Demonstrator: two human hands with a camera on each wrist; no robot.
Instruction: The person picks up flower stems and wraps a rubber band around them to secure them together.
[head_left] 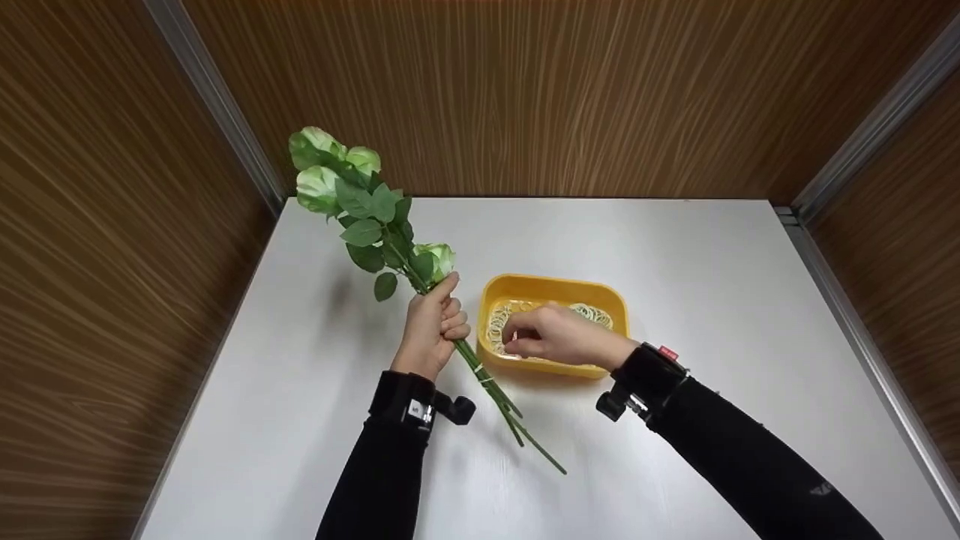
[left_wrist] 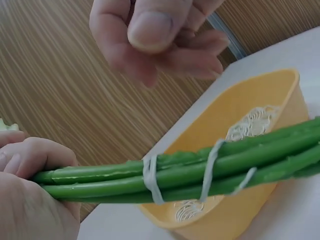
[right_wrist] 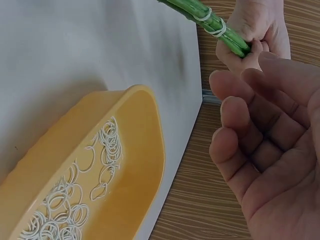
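Two bands on stems [left_wrist: 180, 172], right hand [head_left: 551, 336] masking tray [head_left: 553, 289]

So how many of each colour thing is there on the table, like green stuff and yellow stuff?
Green: 1, the bunch of green-stemmed artificial roses gripped by the left hand.
Yellow: 1, the yellow plastic tub under the right hand.
White: too many to count, the thin white rubber bands in the tub.
Total: 2, plus the bands.
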